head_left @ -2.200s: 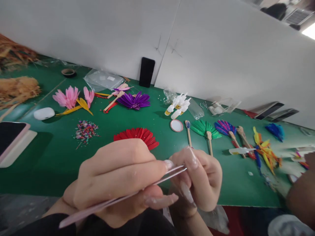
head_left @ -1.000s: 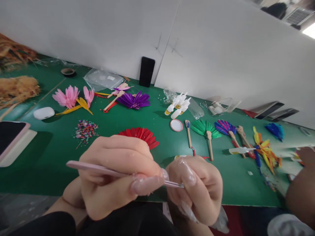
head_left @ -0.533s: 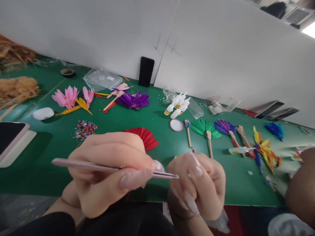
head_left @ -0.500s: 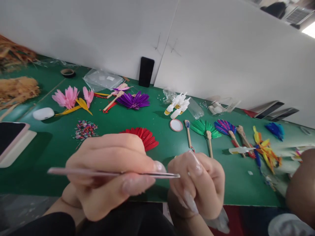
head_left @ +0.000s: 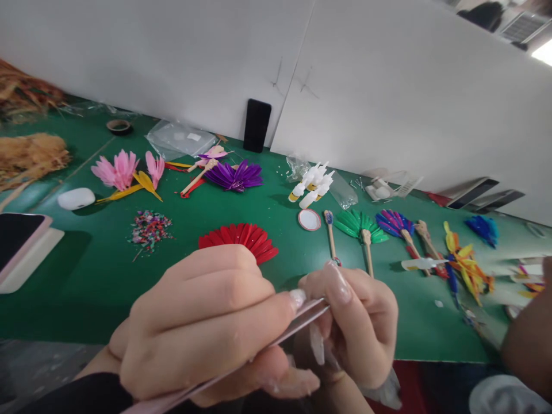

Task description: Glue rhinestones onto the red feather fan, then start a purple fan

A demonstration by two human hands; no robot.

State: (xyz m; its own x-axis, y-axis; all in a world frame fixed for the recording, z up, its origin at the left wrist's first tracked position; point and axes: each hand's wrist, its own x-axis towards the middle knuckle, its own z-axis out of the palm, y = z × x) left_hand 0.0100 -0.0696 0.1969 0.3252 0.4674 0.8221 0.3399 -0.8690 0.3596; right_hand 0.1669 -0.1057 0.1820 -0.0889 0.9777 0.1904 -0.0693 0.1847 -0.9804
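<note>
Because precision is seemingly wanted, tweezers [head_left: 294,330] are pinched by the left hand [head_left: 207,325] beside the curled right hand [head_left: 360,328], its contents hidden.

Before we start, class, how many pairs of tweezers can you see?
1: the pink tweezers in the left hand, their tips pointing toward the curled fingers of the right hand. The hands could be hiding another pair.
</note>
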